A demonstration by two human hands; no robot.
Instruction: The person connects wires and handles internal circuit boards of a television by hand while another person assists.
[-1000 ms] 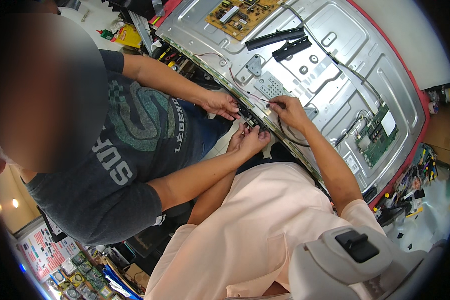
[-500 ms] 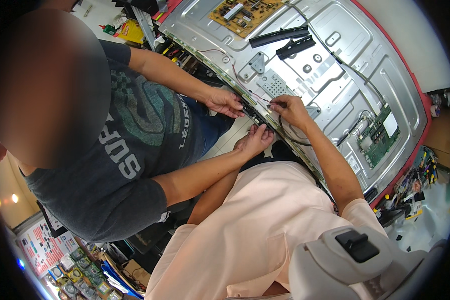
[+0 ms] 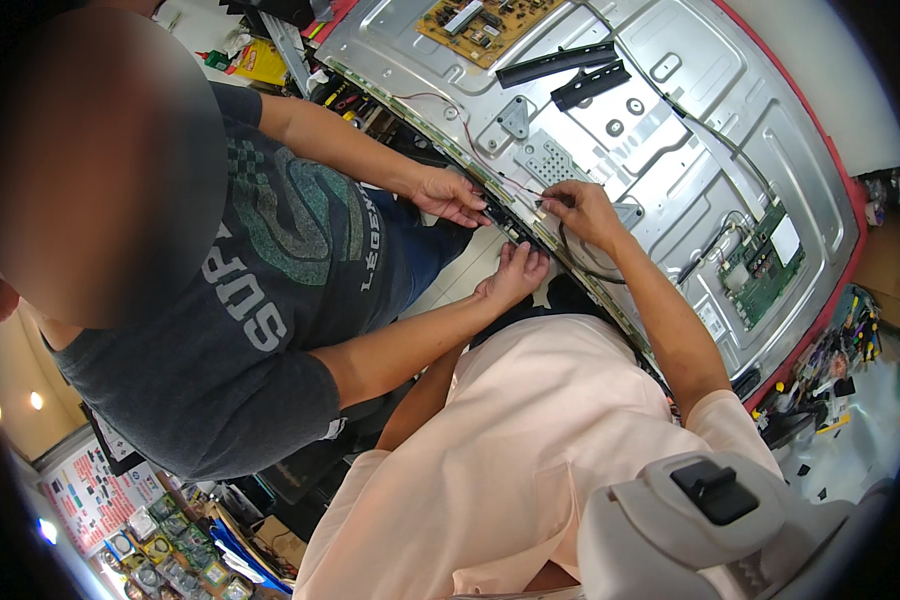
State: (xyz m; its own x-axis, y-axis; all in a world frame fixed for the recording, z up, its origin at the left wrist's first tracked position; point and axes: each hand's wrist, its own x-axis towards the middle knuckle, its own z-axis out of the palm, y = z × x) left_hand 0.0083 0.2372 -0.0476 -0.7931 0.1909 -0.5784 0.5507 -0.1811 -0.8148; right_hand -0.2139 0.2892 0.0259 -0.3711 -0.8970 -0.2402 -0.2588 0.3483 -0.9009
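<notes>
My right hand [image 3: 580, 210] pinches the thin wire [image 3: 538, 198] over the long edge of a metal panel [image 3: 710, 80]; a black cable loops down beside it. My left hand [image 3: 483, 288] is mostly behind a co-worker's forearm, so its fingers are hidden. A co-worker's two hands [image 3: 450, 198] [image 3: 518, 268] grip a narrow black strip with small parts [image 3: 502, 222] at the panel edge, just left of my right hand. On the panel are a tan circuit board [image 3: 485, 25], loose black brackets [image 3: 590, 85] and a green circuit board [image 3: 760, 265].
The co-worker [image 3: 260, 380] stands close at my left. Tools [image 3: 345, 100] show beyond the panel's left edge, and a cluttered pile [image 3: 840, 355] lies past its right end. Small packaged parts [image 3: 165, 540] are at the lower left, by a dark chair [image 3: 300, 470].
My left hand's fingers were partly visible by the black strip a second ago and are now hidden. The co-worker's hands and my right hand have shifted slightly upward in view.
</notes>
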